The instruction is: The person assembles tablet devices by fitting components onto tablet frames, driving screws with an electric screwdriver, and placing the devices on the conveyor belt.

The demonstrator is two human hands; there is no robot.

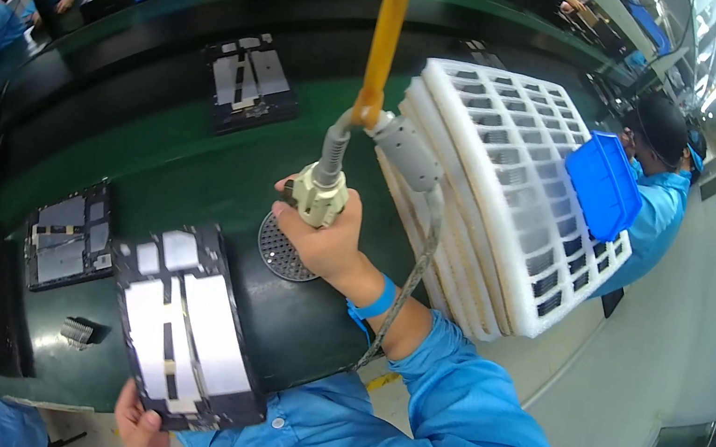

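Note:
My left hand (137,428) is closed on the lower left corner of an opened tablet (217,328), thumb on top. The tablet shows two large silver battery packs in a black frame and lies tilted over the bench's near edge. My right hand (331,243), with a blue band at the wrist, grips a pale green electric screwdriver (318,201). A yellow strap (386,39) holds the tool's cabled upper end from above. Under this hand sits a round perforated metal plate (279,253), partly covered. The screwdriver's tip is hidden.
More opened tablets lie on the green bench, one at left (70,234) and one farther back (251,82). Small grey pieces (78,331) sit near the front. At right stand stacked white foam trays (478,187) carrying a blue bin (604,187). Co-workers (656,198) sit around.

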